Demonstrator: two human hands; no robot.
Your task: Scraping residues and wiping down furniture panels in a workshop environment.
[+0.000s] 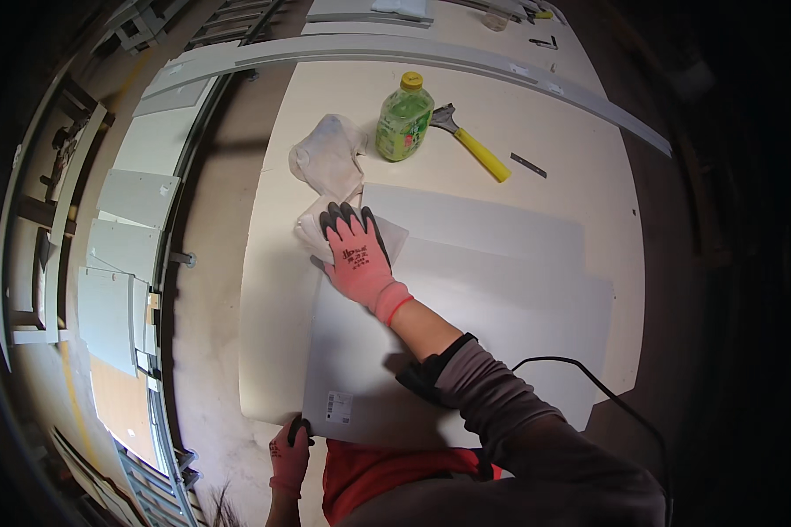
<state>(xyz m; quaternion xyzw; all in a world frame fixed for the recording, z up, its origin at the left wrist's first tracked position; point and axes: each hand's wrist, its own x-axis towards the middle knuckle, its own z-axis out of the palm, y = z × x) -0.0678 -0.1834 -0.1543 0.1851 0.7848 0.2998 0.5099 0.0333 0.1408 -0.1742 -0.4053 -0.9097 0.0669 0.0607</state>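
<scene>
My right hand [358, 257], in a pink glove with black fingers, lies flat on a crumpled white cloth [394, 238]. Its fingers are stretched out, and the cloth is pressed against the far left corner of a light grey panel [466, 351]. At the panel's near left corner, my left hand [291, 452] is closed on the edge, its fingers partly hidden. A second whitish cloth [328, 156] lies just beyond my right hand. To its right stand a green bottle with a yellow cap [404, 121] and a scraper with a yellow handle [476, 151].
The panel rests on a pale worktable [264, 351]. A small blade [528, 165] lies right of the scraper. Long grey strips [395, 51] cross the far side. Several grey panels [119, 237] lie on a conveyor at left. A black cable [589, 373] hangs over the panel's right side.
</scene>
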